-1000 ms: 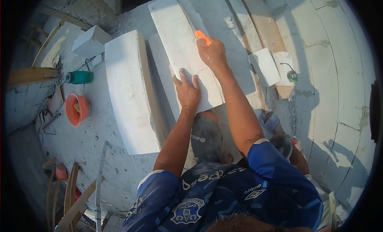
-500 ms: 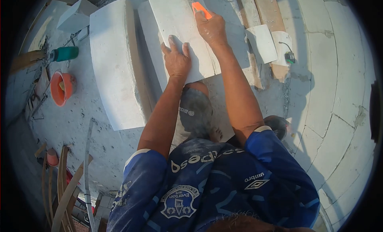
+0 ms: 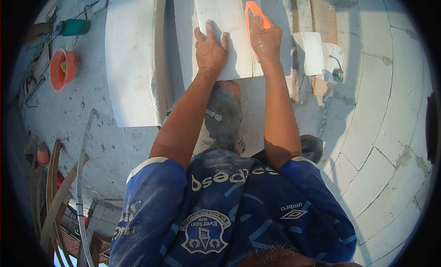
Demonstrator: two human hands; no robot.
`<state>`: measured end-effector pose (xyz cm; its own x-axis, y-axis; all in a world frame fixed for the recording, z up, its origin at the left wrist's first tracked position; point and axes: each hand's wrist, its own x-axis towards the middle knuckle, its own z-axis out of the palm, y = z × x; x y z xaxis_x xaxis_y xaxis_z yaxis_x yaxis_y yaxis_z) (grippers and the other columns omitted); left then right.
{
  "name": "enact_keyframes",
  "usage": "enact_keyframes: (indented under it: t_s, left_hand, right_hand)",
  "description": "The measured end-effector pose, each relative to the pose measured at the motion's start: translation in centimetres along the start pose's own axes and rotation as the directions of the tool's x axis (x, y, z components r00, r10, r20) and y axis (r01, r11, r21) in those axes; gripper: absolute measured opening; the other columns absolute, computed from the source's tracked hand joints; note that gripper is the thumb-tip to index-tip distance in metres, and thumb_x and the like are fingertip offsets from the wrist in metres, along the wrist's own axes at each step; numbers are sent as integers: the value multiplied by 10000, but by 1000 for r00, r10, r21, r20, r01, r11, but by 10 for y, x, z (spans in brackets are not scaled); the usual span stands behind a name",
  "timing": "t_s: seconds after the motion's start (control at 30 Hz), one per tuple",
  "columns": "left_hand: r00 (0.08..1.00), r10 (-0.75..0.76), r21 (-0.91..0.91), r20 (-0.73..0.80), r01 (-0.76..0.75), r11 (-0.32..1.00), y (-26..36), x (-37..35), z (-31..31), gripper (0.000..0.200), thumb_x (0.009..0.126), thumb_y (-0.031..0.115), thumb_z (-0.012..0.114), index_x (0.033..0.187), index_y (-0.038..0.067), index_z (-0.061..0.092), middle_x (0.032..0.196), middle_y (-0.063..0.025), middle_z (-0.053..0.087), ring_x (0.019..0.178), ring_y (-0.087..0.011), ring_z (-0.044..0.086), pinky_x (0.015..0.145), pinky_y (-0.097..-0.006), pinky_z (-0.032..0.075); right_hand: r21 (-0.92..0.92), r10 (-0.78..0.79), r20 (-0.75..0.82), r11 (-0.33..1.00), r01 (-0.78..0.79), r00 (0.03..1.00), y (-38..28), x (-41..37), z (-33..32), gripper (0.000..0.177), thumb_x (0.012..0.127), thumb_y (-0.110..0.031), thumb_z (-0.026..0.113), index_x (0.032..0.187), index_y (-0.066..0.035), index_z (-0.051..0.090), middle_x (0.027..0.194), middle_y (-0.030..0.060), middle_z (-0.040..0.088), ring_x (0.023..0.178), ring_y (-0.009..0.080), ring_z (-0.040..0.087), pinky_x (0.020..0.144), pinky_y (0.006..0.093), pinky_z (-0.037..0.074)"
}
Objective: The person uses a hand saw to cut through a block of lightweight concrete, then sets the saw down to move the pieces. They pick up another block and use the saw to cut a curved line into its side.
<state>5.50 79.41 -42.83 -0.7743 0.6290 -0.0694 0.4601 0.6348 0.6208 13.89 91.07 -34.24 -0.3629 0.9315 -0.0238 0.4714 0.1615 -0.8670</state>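
White slab (image 3: 225,14) lies flat on the floor (image 3: 92,129), its near end just past the person's dusty knee (image 3: 223,113). I see the left hand (image 3: 210,49) spread flat on it, grip open, pressing down and holding nothing. Just beside it, the right hand (image 3: 265,42) has its grip closed round an orange tool (image 3: 253,12) laid along the slab's right edge. I judge this an edge-trimming stroke; the next pass calls for firm left-hand pressure and a straight pull. Farther left lies a thick block (image 3: 131,60).

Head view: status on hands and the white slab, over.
Left hand flat on white slab. Right hand grips orange tool at slab's right edge. Alongside, left: big white block.
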Motion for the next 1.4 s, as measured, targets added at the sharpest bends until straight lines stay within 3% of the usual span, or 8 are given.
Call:
enact_keyframes:
  t_s: [0.2, 0.37, 0.57, 0.77, 1.03, 1.17, 1.27, 1.4]
  left_hand:
    - [999, -15, 17, 34, 15, 1000, -5, -4, 4, 750, 1048, 514, 559, 1630, 83, 362, 1580, -376, 305, 1231, -551, 598, 1012, -534, 560]
    - [999, -13, -3, 31, 13, 1000, 2, 0, -4, 775, 1049, 530, 552, 1626, 53, 352, 1554, -412, 331, 1231, -598, 599, 1041, -554, 540]
    - [999, -23, 29, 30, 23, 999, 3, 1, 0, 752, 1045, 505, 563, 1632, 84, 355, 1589, -368, 299, 1243, -547, 595, 1016, -533, 557]
    - [1000, -17, 17, 8, 17, 1000, 1, -1, 2, 743, 1044, 500, 565, 1623, 80, 366, 1590, -363, 302, 1240, -553, 595, 1013, -534, 557]
    - [999, -31, 24, 34, 30, 999, 3, 1, 3, 750, 1047, 512, 556, 1628, 84, 351, 1588, -366, 303, 1236, -552, 598, 1005, -535, 565]
    - [998, -41, 20, 53, 40, 999, 3, 0, 0, 760, 1050, 519, 549, 1636, 87, 332, 1591, -370, 298, 1243, -554, 595, 1012, -537, 560]
    - [999, -34, 23, 35, 33, 999, 3, -2, -1, 755, 1051, 517, 548, 1636, 91, 335, 1589, -371, 302, 1239, -557, 597, 1017, -535, 558]
    - [998, -31, 12, 50, 30, 999, 6, 0, 1, 754, 1049, 517, 548, 1637, 95, 335, 1589, -371, 303, 1234, -559, 600, 1016, -533, 559]
  right_hand:
    - [130, -52, -127, 989, 69, 990, 9, -80, -14, 295, 984, -204, 601, 950, 68, 709, 758, 191, 697, 637, 227, 616, 678, 403, 531]
    - [32, 81, 10, 996, -82, 997, -7, 6, 4, 322, 987, -221, 593, 909, 70, 706, 689, 187, 669, 628, 244, 621, 677, 414, 533]
    - [175, -104, -190, 975, 138, 976, 12, -99, -25, 289, 990, -193, 605, 1045, 64, 727, 808, 157, 720, 692, 199, 639, 704, 384, 542]
    - [68, 95, 28, 993, -97, 995, 1, -24, -14, 322, 995, -224, 601, 1047, 71, 717, 765, 155, 708, 705, 209, 663, 710, 397, 540]
    - [90, -78, -149, 992, 92, 986, 21, -106, -30, 284, 996, -178, 599, 1088, 58, 727, 764, 167, 706, 725, 196, 677, 702, 379, 545]
    - [109, 91, -7, 990, -90, 996, 13, -63, -23, 269, 997, -166, 605, 1100, 47, 735, 766, 153, 712, 712, 180, 657, 695, 368, 544]
    - [6, 17, -2, 1000, -17, 1000, 11, -27, -11, 265, 1001, -167, 603, 1094, 42, 738, 765, 148, 718, 705, 166, 643, 689, 368, 542]
    - [53, 80, 26, 995, -81, 996, 22, -82, -33, 268, 1006, -161, 594, 1113, 41, 735, 799, 162, 732, 716, 171, 654, 698, 369, 548]
